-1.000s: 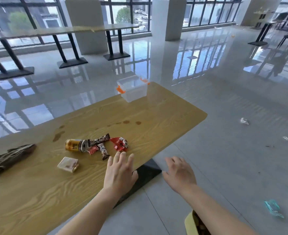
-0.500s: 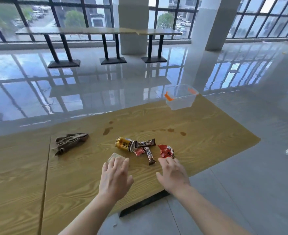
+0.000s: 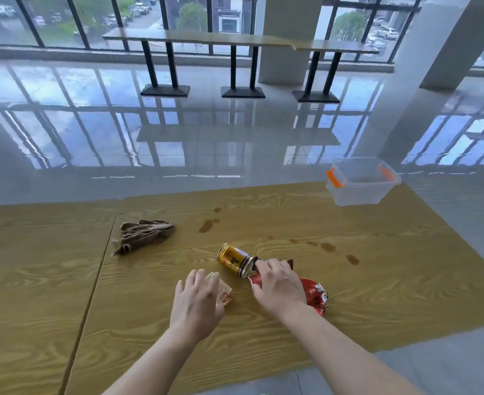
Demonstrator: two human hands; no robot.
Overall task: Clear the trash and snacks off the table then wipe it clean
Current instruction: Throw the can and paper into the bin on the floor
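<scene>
**A:** Your right grip (image 3: 280,286) sat with its fingers curled down on the wrappers, fingertips right at the top end of the can (image 3: 233,259). I couldn't tell if it had pinched anything, because the hand hid the contact.

**B:** And the left?

**A:** Your left grip (image 3: 196,302) was flat with fingers straight, holding nothing. It lay over the small packet (image 3: 224,292), just beside the right one.

**B:** What did the pick turn on?

**A:** The can lay on its side, long axis running far-left to near-right, top end toward your right grip. The red wrapper (image 3: 317,295) stuck out from under that wrist on its right. So the right grip was nearer both, and the left had the packet.

**B:** Drop-off?

**A:** The clear box (image 3: 360,181) stood at the bench's (image 3: 392,280) far edge, well apart, far-right of your right grip. My read: the right side should carry. The cloth (image 3: 144,233) lay far-left, with the stains (image 3: 208,225) just past the can.
</scene>
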